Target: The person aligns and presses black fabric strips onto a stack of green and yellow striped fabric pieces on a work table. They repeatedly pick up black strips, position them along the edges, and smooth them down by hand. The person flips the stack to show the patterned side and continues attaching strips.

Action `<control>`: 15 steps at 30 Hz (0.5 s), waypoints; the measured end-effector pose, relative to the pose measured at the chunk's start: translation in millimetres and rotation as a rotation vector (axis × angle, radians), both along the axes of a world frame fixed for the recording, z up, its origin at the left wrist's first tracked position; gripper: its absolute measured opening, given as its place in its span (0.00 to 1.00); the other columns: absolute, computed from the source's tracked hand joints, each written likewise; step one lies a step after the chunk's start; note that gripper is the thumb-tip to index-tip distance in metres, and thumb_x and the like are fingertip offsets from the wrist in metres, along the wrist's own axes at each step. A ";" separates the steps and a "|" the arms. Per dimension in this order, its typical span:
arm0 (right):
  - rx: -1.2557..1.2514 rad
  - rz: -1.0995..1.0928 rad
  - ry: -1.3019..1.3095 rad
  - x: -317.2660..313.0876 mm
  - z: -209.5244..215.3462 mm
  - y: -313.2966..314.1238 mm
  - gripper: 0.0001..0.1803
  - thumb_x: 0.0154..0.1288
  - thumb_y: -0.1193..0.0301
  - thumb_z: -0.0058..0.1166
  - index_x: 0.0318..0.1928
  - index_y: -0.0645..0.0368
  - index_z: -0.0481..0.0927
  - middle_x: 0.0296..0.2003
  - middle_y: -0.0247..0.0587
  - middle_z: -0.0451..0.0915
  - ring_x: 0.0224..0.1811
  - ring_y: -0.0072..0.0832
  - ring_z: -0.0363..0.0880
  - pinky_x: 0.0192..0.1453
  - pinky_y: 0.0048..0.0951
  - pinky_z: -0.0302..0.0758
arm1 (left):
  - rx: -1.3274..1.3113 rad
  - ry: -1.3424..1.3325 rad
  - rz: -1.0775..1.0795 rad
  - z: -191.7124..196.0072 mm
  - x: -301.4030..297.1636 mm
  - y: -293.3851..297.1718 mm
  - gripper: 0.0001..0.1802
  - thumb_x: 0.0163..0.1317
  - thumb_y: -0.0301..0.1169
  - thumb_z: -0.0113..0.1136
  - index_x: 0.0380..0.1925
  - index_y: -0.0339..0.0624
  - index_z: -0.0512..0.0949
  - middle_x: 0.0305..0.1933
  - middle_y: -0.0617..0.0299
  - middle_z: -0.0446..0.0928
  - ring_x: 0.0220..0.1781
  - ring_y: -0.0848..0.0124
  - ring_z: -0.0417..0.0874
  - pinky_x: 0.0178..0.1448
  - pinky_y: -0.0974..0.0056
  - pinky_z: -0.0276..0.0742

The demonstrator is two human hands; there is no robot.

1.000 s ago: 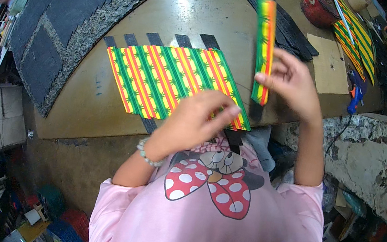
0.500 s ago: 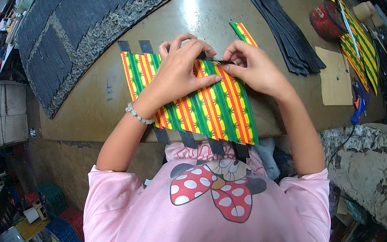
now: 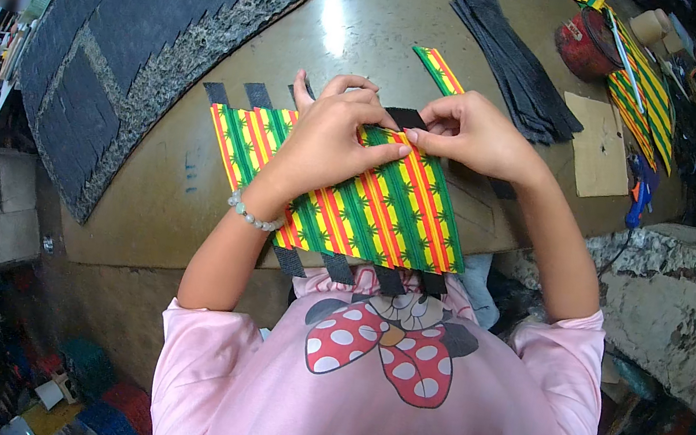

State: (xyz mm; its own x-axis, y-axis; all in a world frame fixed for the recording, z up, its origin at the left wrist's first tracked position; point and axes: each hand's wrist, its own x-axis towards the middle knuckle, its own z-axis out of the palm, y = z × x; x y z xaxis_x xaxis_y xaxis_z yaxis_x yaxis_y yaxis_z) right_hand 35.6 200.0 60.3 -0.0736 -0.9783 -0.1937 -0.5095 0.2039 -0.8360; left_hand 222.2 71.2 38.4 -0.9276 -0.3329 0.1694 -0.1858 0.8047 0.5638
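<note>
A slanted panel [image 3: 367, 211] of yellow, green and red striped strips with a leaf pattern lies on the table before me. Black strip ends stick out past its far and near edges. My left hand [image 3: 333, 135] rests over the far edge, its thumb along the surface and its fingers bent over a strip there. With thumb and forefinger, my right hand [image 3: 479, 138] pinches by a black strip [image 3: 404, 119] at the same edge; the exact contact is partly hidden. Beyond my right fingers, a narrow striped piece [image 3: 440, 70] pokes out.
A large board [image 3: 162, 22] covered with black strips stands at the left. To the right lie a stack of black strips [image 3: 512, 63], a red pot [image 3: 587, 45], a cardboard piece [image 3: 596, 146], a blue glue gun [image 3: 639, 192] and more striped strips [image 3: 648, 108].
The black strip between my hands now shows wider, standing up past the far edge. My right hand has moved slightly right and down. My left hand stays on the panel.
</note>
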 end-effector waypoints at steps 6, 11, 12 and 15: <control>-0.015 -0.010 0.047 6.6 6.6 -0.6 0.18 0.57 0.63 0.66 0.32 0.69 0.82 0.20 0.43 0.78 0.23 0.20 0.73 0.30 0.29 0.72 | 0.015 0.005 -0.007 1.9 3.2 2.5 0.16 0.55 0.46 0.70 0.31 0.45 0.88 0.37 0.65 0.82 0.64 0.59 0.73 0.68 0.20 0.32; -0.076 -0.041 0.123 12.4 3.1 3.0 0.17 0.56 0.64 0.66 0.30 0.69 0.81 0.19 0.46 0.75 0.22 0.24 0.73 0.29 0.30 0.71 | -0.019 0.065 0.036 0.7 2.8 11.1 0.13 0.55 0.43 0.70 0.29 0.45 0.88 0.36 0.67 0.81 0.61 0.61 0.75 0.68 0.21 0.34; -0.081 -0.034 0.178 13.0 1.9 3.4 0.17 0.55 0.64 0.66 0.30 0.69 0.80 0.18 0.46 0.75 0.21 0.26 0.73 0.29 0.31 0.71 | -0.016 0.085 0.040 0.1 2.2 12.9 0.13 0.55 0.42 0.70 0.28 0.45 0.88 0.36 0.67 0.81 0.61 0.62 0.75 0.68 0.21 0.35; -0.125 -0.004 0.161 12.3 -0.6 3.8 0.16 0.56 0.65 0.66 0.30 0.69 0.79 0.19 0.48 0.75 0.22 0.30 0.74 0.29 0.33 0.71 | 0.019 0.110 0.036 -0.7 2.6 14.1 0.11 0.54 0.41 0.71 0.27 0.45 0.88 0.32 0.66 0.78 0.61 0.64 0.76 0.70 0.25 0.35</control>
State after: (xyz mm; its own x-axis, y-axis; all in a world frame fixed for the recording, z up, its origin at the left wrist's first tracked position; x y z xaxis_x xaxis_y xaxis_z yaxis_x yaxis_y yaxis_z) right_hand 47.8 203.8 59.7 -0.0977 -0.9936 -0.0560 -0.6380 0.1057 -0.7627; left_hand 224.8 85.3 37.7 -0.8912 -0.3699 0.2626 -0.1508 0.7876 0.5975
